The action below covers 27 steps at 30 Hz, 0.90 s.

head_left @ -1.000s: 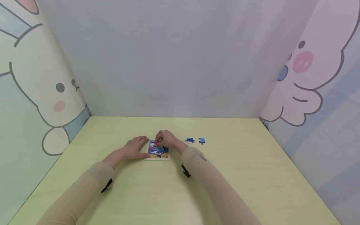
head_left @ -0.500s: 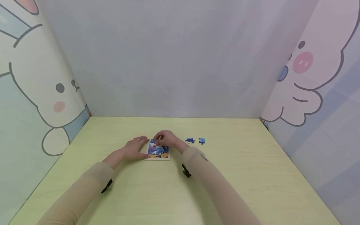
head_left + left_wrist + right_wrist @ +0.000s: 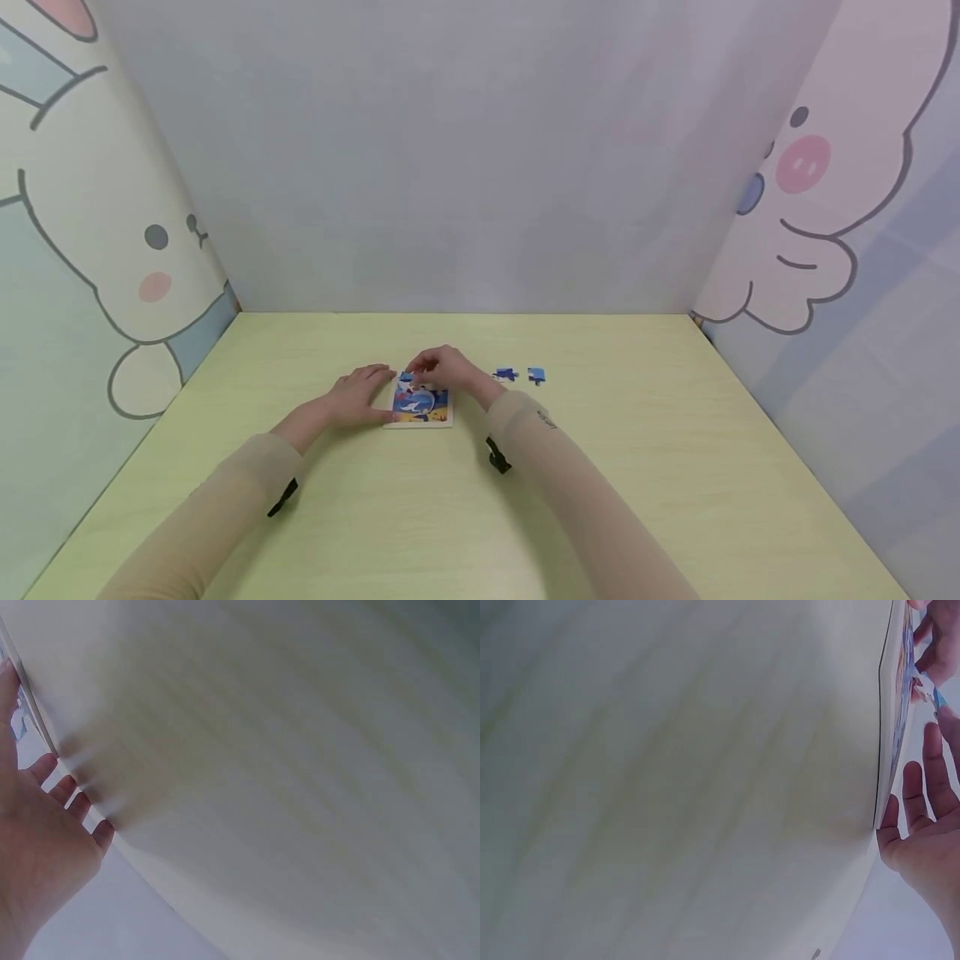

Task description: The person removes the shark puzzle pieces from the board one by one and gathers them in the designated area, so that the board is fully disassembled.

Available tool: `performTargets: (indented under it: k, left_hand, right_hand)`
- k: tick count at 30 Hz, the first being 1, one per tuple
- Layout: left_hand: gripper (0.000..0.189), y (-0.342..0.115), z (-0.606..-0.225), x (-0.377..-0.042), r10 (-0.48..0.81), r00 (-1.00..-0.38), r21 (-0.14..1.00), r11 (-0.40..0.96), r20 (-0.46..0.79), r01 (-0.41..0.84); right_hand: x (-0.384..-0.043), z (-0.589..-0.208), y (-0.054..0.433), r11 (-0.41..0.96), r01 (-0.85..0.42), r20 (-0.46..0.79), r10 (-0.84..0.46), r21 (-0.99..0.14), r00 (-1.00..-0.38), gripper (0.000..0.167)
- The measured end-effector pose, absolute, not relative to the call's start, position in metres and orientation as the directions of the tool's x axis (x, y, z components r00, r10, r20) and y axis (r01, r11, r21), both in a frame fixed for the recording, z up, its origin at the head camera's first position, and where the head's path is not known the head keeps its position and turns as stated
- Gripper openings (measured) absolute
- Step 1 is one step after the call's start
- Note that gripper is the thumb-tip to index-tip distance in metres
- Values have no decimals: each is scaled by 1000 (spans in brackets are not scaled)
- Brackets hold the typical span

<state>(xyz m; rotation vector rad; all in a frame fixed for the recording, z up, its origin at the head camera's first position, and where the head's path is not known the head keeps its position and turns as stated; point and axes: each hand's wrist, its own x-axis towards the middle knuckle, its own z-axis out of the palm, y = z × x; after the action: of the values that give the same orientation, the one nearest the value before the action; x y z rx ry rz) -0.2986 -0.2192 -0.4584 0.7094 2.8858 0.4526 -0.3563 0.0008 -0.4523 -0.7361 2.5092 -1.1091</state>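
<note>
A jigsaw puzzle board (image 3: 420, 426) with a white frame and a blue and yellow sea picture lies on the table in the head view. My left hand (image 3: 356, 397) rests along its left side, fingers spread, thumb on the lower left corner. Over the board's far part, my right hand (image 3: 447, 368) pinches a puzzle piece (image 3: 928, 691). That piece stands tilted at the board in the right wrist view, and its lower edge is hidden. In the left wrist view, the fingertips of the left hand (image 3: 49, 832) line up along the board's edge.
Two loose puzzle pieces, one dark blue and white (image 3: 506, 375) and one lighter blue (image 3: 536, 376), lie right of the board. The pale yellow table (image 3: 637, 467) meets a grey back wall (image 3: 465, 167). Cartoon-printed side panels (image 3: 802, 233) stand at both sides.
The fingertips of my right hand have shifted slightly to the far left of the board, with the piece in them. My left hand holds its place. The head view has shifted slightly.
</note>
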Motion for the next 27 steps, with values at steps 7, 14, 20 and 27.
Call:
performTargets:
  k: [7, 14, 20, 27]
  left_hand:
    - [90, -221, -461, -298, 465, -883, 311, 851, -70, 424]
    - [91, -221, -460, -298, 468, -882, 316, 848, -64, 427]
    - [91, -220, -458, -297, 462, -883, 313, 852, -76, 419]
    - [89, -217, -455, -295, 456, -887, 328, 851, -72, 411]
  right_hand:
    - [-355, -452, 0, 573, -339, -46, -552, -746, -833, 11]
    - [-355, -443, 4, 609, -348, -31, -523, -712, -852, 10]
    - [-357, -430, 18, 582, -356, -44, -561, -731, -827, 13]
    - [-360, -421, 42, 564, -386, -29, -590, -730, -807, 16]
